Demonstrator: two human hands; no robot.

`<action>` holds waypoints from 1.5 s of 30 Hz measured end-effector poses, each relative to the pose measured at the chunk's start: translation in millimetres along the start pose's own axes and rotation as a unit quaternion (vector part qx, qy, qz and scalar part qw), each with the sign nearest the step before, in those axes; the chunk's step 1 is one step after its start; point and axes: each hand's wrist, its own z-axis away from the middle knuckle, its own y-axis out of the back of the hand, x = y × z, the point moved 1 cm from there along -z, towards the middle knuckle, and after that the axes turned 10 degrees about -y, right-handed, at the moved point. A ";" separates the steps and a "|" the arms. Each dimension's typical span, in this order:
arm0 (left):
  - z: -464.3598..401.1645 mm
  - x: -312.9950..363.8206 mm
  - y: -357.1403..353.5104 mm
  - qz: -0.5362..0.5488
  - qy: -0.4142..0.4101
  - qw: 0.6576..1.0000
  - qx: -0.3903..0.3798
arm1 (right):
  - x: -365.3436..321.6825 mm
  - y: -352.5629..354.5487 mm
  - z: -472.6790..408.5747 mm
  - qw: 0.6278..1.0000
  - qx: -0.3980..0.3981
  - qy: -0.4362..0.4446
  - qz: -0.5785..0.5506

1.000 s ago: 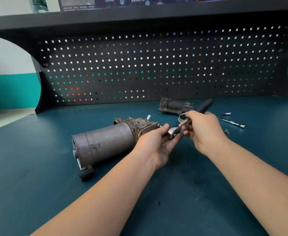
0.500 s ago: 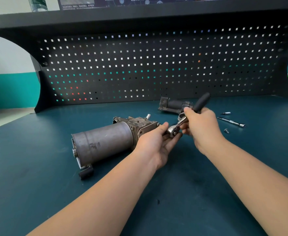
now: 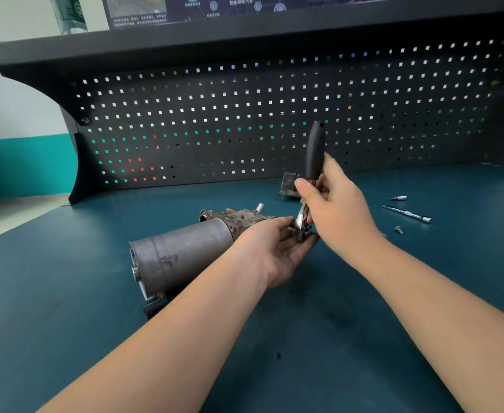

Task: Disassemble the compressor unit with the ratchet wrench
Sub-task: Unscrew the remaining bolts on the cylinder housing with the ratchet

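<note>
Steadiness matters: left hand, fingers extended, braces the steel ratchet head while right hand grips the black-handled ratchet wrench, upright at the grey cylindrical compressor unit.

1 head-worn view — forward and down, close over the workbench — pegboard behind
</note>
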 end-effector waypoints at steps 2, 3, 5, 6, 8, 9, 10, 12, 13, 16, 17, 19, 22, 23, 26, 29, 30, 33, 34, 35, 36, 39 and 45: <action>0.7 -1.0 1.7 0.008 0.004 1.000 -0.015 | 3.3 2.1 -3.0 0.999 0.000 -0.046 -0.025; 0.3 -2.2 2.6 0.014 0.005 1.000 -0.023 | 6.7 2.8 -5.1 0.995 0.011 -0.091 -0.045; -3.1 -3.5 3.5 0.013 -0.002 1.000 -0.027 | 15.9 1.9 -7.8 0.969 0.035 -0.218 -0.113; -5.5 -4.4 3.6 0.008 -0.007 1.000 -0.022 | 20.2 0.5 -7.4 0.939 0.043 -0.296 -0.172; -7.6 -6.6 3.1 -0.003 -0.016 1.000 -0.015 | 25.9 -2.8 -3.4 0.852 0.044 -0.432 -0.294; -7.9 -7.9 2.5 -0.004 -0.019 1.000 -0.014 | 27.8 -3.9 -0.6 0.815 0.040 -0.474 -0.330; -7.8 -9.3 2.3 -0.001 -0.021 1.000 -0.013 | 29.1 -5.0 0.9 0.794 0.035 -0.496 -0.349; -8.5 -10.9 2.6 0.006 -0.026 1.000 -0.010 | 28.4 -6.7 -0.1 0.807 0.034 -0.480 -0.343; -8.7 -11.2 2.6 0.006 -0.029 1.000 -0.010 | 26.7 -6.3 -2.3 0.836 0.043 -0.443 -0.320; -8.0 -11.6 3.2 -0.002 -0.026 1.000 -0.017 | 15.6 1.2 -6.7 0.959 0.051 -0.228 -0.163; -7.4 -12.0 3.2 -0.008 -0.021 0.999 -0.024 | 9.4 3.3 -5.8 0.982 0.038 -0.146 -0.109; -6.6 -12.1 3.2 -0.012 -0.015 0.999 -0.035 | 0.1 3.9 -1.6 0.999 -0.001 -0.027 -0.039; -7.5 -12.0 3.6 -0.005 -0.020 0.999 -0.029 | -2.1 0.8 1.3 1.000 -0.008 0.017 -0.009; -8.0 -12.1 3.6 -0.005 -0.024 0.999 -0.026 | 0.3 0.5 0.4 1.000 0.005 -0.003 -0.021; -9.0 -13.9 3.4 -0.014 -0.030 0.999 -0.025 | 15.9 -0.4 -6.4 0.981 0.053 -0.159 -0.095; -9.6 -15.4 3.9 -0.018 -0.024 0.999 -0.026 | 28.0 -5.1 -6.3 0.890 0.049 -0.374 -0.258; -9.8 -15.4 4.1 -0.016 -0.022 0.999 -0.025 | 29.0 -6.7 -4.1 0.854 0.040 -0.421 -0.305; -10.9 -15.7 4.3 -0.022 -0.022 0.999 -0.017 | 28.3 -6.2 -2.2 0.833 0.041 -0.432 -0.342; -10.7 -16.1 4.3 -0.029 -0.022 0.999 -0.016 | 26.0 -4.8 -3.4 0.862 0.048 -0.391 -0.317; -9.9 -16.7 4.1 -0.034 -0.021 0.999 -0.017 | 22.3 -2.7 -4.4 0.908 0.054 -0.326 -0.259; -9.4 -17.3 3.8 -0.037 -0.021 0.999 -0.020 | 16.7 -0.2 -4.8 0.952 0.054 -0.242 -0.178; -7.4 -16.8 2.7 -0.034 -0.026 0.998 -0.043 | -4.0 1.5 1.6 1.000 0.003 0.014 0.013; -6.7 -14.4 4.5 -0.025 -0.033 0.999 -0.028 | -4.9 -6.6 8.9 0.992 -0.001 0.099 0.073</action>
